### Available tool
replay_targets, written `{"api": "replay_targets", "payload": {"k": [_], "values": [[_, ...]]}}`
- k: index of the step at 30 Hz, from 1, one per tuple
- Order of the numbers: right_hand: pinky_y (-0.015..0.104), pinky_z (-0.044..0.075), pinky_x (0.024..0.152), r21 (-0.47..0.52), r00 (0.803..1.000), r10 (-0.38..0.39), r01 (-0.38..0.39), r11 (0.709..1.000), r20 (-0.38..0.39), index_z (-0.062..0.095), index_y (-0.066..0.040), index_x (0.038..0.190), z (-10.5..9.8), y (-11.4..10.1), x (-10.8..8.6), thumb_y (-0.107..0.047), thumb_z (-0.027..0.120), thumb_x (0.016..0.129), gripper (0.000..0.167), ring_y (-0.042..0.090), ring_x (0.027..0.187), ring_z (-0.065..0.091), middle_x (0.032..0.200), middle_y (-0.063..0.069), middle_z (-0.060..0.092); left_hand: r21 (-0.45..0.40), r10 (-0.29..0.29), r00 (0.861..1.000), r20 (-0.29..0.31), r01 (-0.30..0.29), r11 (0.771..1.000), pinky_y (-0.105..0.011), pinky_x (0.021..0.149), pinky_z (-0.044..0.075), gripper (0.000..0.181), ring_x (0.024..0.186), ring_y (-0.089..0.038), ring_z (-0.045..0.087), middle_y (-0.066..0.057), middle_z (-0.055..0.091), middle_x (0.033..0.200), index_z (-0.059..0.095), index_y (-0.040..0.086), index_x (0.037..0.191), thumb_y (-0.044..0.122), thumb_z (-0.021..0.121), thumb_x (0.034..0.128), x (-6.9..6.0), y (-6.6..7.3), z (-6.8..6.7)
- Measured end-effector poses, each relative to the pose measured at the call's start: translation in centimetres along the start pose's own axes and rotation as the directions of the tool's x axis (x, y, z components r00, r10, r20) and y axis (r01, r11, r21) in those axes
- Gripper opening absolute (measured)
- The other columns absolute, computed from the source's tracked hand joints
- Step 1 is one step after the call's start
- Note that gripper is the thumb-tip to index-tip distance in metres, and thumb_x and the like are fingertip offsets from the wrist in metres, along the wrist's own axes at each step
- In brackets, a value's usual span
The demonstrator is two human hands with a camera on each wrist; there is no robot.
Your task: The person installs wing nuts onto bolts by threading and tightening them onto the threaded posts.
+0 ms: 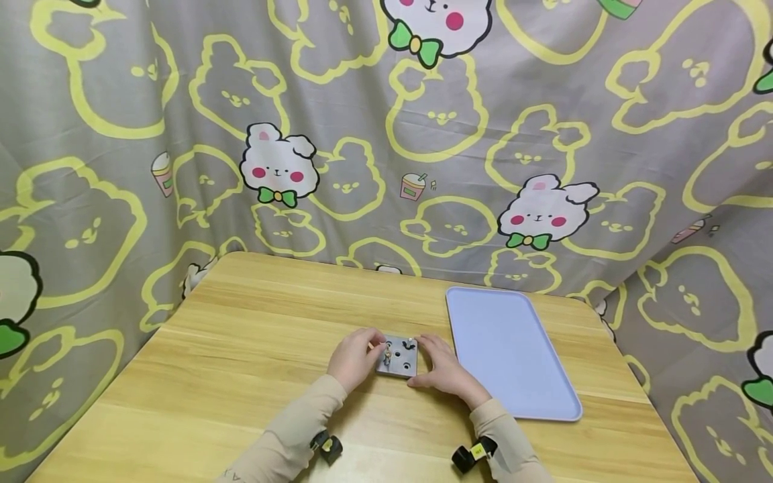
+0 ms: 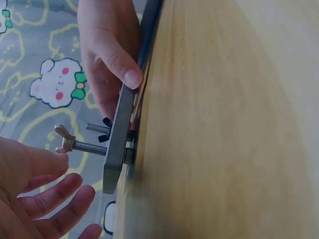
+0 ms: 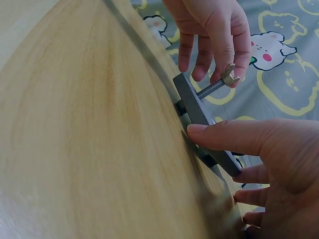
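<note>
A square grey plate with several holes lies on the wooden table. My right hand holds it by the right side, thumb on the near edge and fingers round the far edge. A brass wing nut sits at the top of a threaded bolt that stands up from the plate's left part. Beside this nut is my left hand; its thumb touches or nearly touches one wing, while the other fingers are loosely spread. A black wing nut sits low on a second bolt, against the plate's face.
A pale lilac tray lies on the table to the right, close to my right hand. The wooden tabletop reaches back to a patterned grey curtain. Black wrist straps with cameras are on both forearms.
</note>
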State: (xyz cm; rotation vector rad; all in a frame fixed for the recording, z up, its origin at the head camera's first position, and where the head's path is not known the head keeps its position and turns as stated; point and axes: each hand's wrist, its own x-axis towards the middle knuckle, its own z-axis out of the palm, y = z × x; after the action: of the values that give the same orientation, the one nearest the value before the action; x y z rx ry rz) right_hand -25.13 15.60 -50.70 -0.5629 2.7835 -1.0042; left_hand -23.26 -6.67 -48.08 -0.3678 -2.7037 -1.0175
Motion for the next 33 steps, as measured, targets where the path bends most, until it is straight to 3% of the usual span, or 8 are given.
{"api": "replay_targets", "payload": {"k": [5, 10, 14, 33], "values": [[0.064, 0.019, 0.117, 0.008, 1.000, 0.005, -0.006, 1.000, 0.005, 0.040, -0.002, 0.146, 0.0, 0.0, 0.0, -0.036, 0.085, 0.068, 0.096, 0.047, 0.144, 0.023, 0.153, 0.023, 0.035, 0.002, -0.004, 1.000, 0.031, 0.004, 1.000, -0.026, 0.068, 0.051, 0.010, 0.076, -0.010, 0.062, 0.001, 0.070, 0.091, 0.070, 0.015, 0.098, 0.017, 0.067, 0.0887, -0.1, 0.3, -0.8], [0.066, 0.019, 0.116, 0.001, 1.000, 0.011, -0.011, 1.000, 0.009, 0.040, -0.003, 0.146, 0.0, 0.0, 0.1, -0.036, 0.085, 0.068, 0.096, 0.047, 0.144, 0.022, 0.153, 0.023, 0.035, 0.036, -0.007, 0.993, 0.119, 0.003, 0.999, -0.029, 0.068, 0.052, 0.028, 0.081, -0.013, 0.064, -0.002, 0.069, 0.098, 0.066, 0.014, 0.107, 0.034, 0.069, 0.0877, -0.4, 1.3, -1.9], [0.066, 0.019, 0.116, -0.006, 1.000, 0.010, -0.010, 1.000, 0.005, 0.040, -0.004, 0.146, 0.0, 0.1, 0.1, -0.036, 0.085, 0.068, 0.095, 0.047, 0.144, 0.022, 0.153, 0.023, 0.035, 0.064, -0.004, 0.988, 0.152, -0.005, 0.998, -0.030, 0.068, 0.051, 0.038, 0.083, -0.016, 0.063, -0.003, 0.068, 0.099, 0.065, 0.015, 0.109, 0.041, 0.073, 0.0833, -0.6, 1.6, -1.8], [0.064, 0.019, 0.117, 0.000, 1.000, 0.026, -0.026, 1.000, 0.010, 0.040, -0.003, 0.146, 0.0, -0.3, -0.1, -0.035, 0.085, 0.069, 0.094, 0.047, 0.145, 0.022, 0.153, 0.023, 0.035, 0.086, 0.028, 0.990, 0.140, -0.040, 0.995, -0.027, 0.063, 0.049, 0.021, 0.077, -0.014, 0.063, -0.001, 0.069, 0.096, 0.066, 0.019, 0.102, 0.027, 0.072, 0.0847, -0.7, 1.2, -1.2]]}}
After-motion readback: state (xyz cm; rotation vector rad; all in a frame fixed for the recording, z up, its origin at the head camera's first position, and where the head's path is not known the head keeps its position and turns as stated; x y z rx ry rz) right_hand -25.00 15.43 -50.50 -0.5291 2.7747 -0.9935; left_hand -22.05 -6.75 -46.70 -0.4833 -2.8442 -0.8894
